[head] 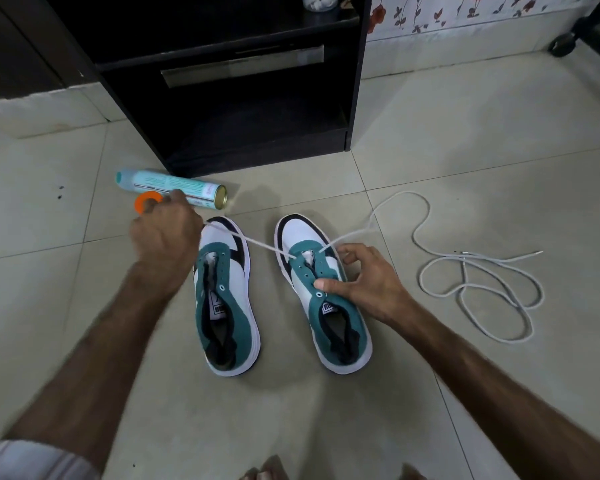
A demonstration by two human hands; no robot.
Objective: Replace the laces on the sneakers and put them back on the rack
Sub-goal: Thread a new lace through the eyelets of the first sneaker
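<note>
Two white, teal and black sneakers stand side by side on the tiled floor, toes pointing away from me. The left sneaker (pixel 227 299) has no lace. A white lace (pixel 257 243) runs through the front eyelets of the right sneaker (pixel 323 296). My left hand (pixel 165 233) grips one end of that lace, stretched taut over the left sneaker's toe. My right hand (pixel 364 282) holds the right sneaker, thumb pressed on the eyelet row and fingers by the lace's other part. A second loose lace (pixel 478 292) lies coiled on the floor to the right.
A teal spray can (pixel 174 187) lies on its side behind the left sneaker, with an orange ring (pixel 146 202) beside it. A black shelf unit (pixel 229 81) stands beyond the shoes. A flowered cloth (pixel 465 12) hangs at the back right. My toes (pixel 264 471) show at the bottom edge.
</note>
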